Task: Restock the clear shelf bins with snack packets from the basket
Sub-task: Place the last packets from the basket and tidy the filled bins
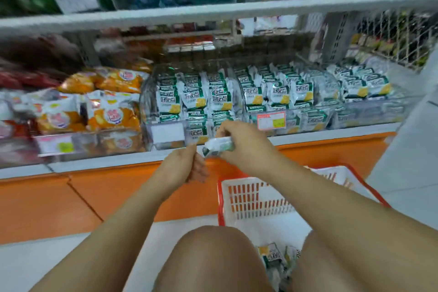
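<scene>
Green-white packets (272, 256) lie in the basket (248, 199), six o'clock. Right hand (244, 142) pinches a packet (219, 147) — silvery, crumpled; left hand (187, 166) fingers curl empty.

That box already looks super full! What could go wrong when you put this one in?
1. The clear bin is heaped high with green-and-white packets, so the new packet may slide off the pile and fall out over the front.
2. The right hand seems to grip the new packet by one end only, so it might slip loose on the way.
</scene>
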Demonstrator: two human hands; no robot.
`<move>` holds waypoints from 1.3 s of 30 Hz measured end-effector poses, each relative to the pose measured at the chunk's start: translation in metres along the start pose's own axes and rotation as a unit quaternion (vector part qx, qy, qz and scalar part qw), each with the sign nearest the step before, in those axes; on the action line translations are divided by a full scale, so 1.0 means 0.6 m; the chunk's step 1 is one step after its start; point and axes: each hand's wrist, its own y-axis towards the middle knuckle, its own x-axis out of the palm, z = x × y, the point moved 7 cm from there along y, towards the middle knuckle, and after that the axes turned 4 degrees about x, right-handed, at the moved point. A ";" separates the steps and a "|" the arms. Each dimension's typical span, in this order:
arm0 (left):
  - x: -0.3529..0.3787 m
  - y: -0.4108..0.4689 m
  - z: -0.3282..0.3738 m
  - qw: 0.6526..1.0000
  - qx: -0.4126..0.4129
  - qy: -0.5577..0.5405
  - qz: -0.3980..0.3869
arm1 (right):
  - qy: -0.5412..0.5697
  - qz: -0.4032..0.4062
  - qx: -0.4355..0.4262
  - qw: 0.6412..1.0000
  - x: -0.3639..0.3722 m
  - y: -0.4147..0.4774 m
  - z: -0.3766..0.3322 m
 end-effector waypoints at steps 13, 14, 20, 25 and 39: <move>-0.056 -0.030 0.019 0.998 0.052 -0.021 0.000 | 0.267 0.001 0.035 0.963 0.040 -0.017 -0.014; -0.053 -0.030 0.031 0.996 0.079 0.030 -0.022 | 0.276 -0.004 0.036 0.960 0.039 -0.014 -0.009; -0.058 -0.010 0.105 0.931 0.268 0.232 0.085 | 0.341 0.043 0.044 0.938 0.019 0.015 0.020; -0.071 0.058 0.162 0.886 0.329 0.281 0.170 | 0.198 0.182 0.077 0.960 -0.027 0.054 0.073; -0.068 0.300 0.150 0.862 0.163 0.469 0.104 | 0.040 0.158 0.112 0.980 -0.008 0.085 0.126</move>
